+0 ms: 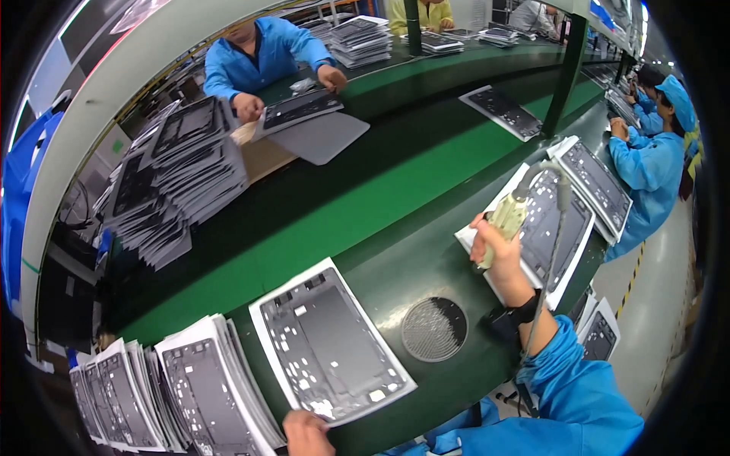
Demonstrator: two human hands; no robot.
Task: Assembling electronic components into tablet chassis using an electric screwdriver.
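Observation:
My right hand (496, 254) is wrapped round a pale green handheld tool (509, 216) with a grey hose or cable (561, 220). I hold it over a dark tablet-sized panel (549, 225) on a white backing, at the right of the bench. A similar panel (332, 340), dotted with small white patches, lies nearer the middle. At its near edge, low in the view, is my left hand (307, 434); the fingers are curled and their tips partly hidden. Whether they grip the panel's edge is unclear.
Stacked panels (199, 391) stand at the near left. A round mesh disc (434, 328) sits on the bench. Beyond runs a green conveyor belt (380, 216) carrying a panel (502, 112). Across it, a co-worker (266, 61) handles a panel beside a tall pile (182, 175). A dark post (569, 72) rises at right.

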